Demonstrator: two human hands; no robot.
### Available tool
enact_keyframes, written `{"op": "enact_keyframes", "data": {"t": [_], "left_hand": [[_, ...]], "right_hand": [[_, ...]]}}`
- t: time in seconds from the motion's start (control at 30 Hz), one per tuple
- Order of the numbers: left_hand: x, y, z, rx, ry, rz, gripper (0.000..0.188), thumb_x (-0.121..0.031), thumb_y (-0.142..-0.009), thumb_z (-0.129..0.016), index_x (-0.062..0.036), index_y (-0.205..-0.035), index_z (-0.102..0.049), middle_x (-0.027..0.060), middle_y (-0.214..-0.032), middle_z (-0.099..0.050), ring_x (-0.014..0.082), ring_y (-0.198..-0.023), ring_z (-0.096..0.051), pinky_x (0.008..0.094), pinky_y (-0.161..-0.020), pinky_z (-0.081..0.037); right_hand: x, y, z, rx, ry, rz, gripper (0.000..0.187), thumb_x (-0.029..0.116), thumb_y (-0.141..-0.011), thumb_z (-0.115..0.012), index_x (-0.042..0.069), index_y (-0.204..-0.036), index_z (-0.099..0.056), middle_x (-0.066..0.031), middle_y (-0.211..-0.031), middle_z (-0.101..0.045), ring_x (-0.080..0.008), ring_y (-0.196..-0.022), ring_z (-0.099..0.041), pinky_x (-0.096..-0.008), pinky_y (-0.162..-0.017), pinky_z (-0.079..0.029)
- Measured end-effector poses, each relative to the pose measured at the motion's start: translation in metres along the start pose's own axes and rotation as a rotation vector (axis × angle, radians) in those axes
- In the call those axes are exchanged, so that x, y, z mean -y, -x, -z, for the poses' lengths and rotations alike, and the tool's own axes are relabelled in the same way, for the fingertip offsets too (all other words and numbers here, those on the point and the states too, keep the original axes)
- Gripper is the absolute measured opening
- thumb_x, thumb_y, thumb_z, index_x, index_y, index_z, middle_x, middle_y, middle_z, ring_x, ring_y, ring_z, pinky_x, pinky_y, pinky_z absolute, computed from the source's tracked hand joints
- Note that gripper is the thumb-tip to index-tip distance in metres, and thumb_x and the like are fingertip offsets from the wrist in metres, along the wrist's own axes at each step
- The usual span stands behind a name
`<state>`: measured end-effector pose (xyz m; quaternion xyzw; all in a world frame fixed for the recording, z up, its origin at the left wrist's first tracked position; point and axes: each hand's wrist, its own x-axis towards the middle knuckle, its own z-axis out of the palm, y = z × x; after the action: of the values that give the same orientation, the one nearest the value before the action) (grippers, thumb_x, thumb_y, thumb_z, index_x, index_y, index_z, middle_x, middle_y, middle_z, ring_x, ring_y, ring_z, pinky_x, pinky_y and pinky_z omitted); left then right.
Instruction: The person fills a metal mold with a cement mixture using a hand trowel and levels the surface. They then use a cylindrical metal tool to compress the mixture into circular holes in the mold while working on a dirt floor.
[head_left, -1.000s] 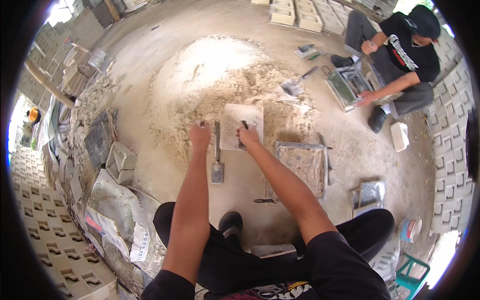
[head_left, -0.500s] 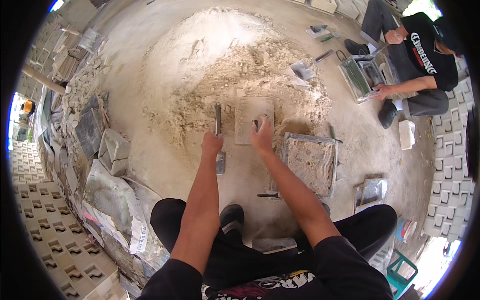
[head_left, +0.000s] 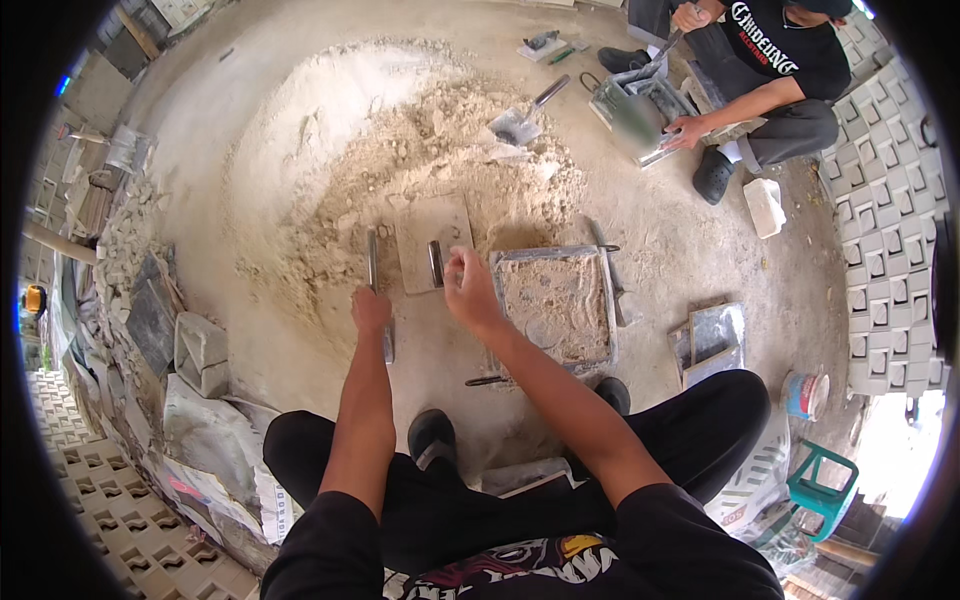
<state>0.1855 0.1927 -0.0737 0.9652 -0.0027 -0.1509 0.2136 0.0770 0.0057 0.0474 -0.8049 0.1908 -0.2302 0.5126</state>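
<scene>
Taking up tools seems the step in hand. On the floor (head_left: 275,370), by the sandy heap's (head_left: 345,150) near edge, the left hand (head_left: 372,310) wraps a trowel (head_left: 373,260); the right hand (head_left: 472,287) curls beside the flat board's (head_left: 415,225) handle (head_left: 435,264), contact unclear. Next calls for gripping it.

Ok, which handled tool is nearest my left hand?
The narrow trowel, its handle beneath your left hand. The flat float is nearer your right hand; the scoop lies farther off, by the sandy pile.
</scene>
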Motion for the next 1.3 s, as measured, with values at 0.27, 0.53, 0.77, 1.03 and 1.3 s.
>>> {"op": "enact_keyframes", "data": {"t": [0.27, 0.53, 0.77, 1.03, 1.3], "left_hand": [[-0.009, 0.012, 0.046, -0.066, 0.399, -0.412, 0.027, -0.007, -0.087, -0.058, 0.0039, -0.111, -0.054, 0.0217, -0.096, -0.063, 0.0371, -0.09, -0.062, 0.0423, -0.079, -0.05], [-0.193, 0.149, 0.133, -0.035, 0.534, -0.956, 0.032, -0.011, -0.092, -0.06, -0.0014, -0.121, -0.052, 0.0139, -0.1, -0.062, 0.0246, -0.093, -0.065, 0.0343, -0.078, -0.053], [-0.292, 0.244, 0.172, 0.139, 0.266, -1.217, 0.029, -0.016, -0.085, -0.069, -0.0005, -0.107, -0.061, 0.0164, -0.102, -0.063, 0.0298, -0.088, -0.065, 0.0373, -0.077, -0.051], [-0.338, 0.233, 0.228, 0.247, -0.579, -1.17, 0.045, -0.038, -0.085, -0.066, -0.0045, -0.115, -0.061, 0.017, -0.105, -0.066, 0.0331, -0.099, -0.062, 0.0427, -0.085, -0.049], [-0.316, 0.201, 0.179, 0.393, -0.911, -1.173, 0.042, -0.039, -0.087, -0.063, -0.0067, -0.115, -0.061, 0.0169, -0.11, -0.065, 0.0331, -0.102, -0.062, 0.0442, -0.088, -0.049]], "right_hand": [[0.049, -0.02, 0.027, 0.145, -0.065, -0.074, 0.05, 0.043, -0.093, -0.053, -0.003, -0.11, -0.056, -0.0218, -0.102, -0.062, -0.0326, -0.101, -0.06, -0.0404, -0.086, -0.047], [0.13, -0.059, 0.147, 0.094, -0.394, -0.073, 0.069, 0.06, -0.089, -0.053, -0.005, -0.112, -0.059, -0.0196, -0.106, -0.064, -0.0299, -0.11, -0.058, -0.0416, -0.098, -0.043], [0.2, -0.017, 0.26, -0.172, -0.887, -0.049, 0.049, 0.046, -0.089, -0.065, 0.013, -0.059, -0.044, 0.0022, -0.053, -0.041, -0.0089, -0.042, -0.036, -0.0271, -0.04, -0.028], [0.184, -0.012, 0.287, -0.359, -0.218, 0.202, 0.052, 0.049, -0.091, -0.061, 0.012, -0.058, -0.045, 0.0038, -0.047, -0.04, -0.0076, -0.039, -0.038, -0.0262, -0.037, -0.029], [0.112, 0.01, 0.273, -0.425, -0.163, -0.031, 0.054, 0.043, -0.094, -0.058, 0.012, -0.052, -0.045, 0.0037, -0.047, -0.043, -0.0071, -0.04, -0.04, -0.0267, -0.04, -0.03]]}}
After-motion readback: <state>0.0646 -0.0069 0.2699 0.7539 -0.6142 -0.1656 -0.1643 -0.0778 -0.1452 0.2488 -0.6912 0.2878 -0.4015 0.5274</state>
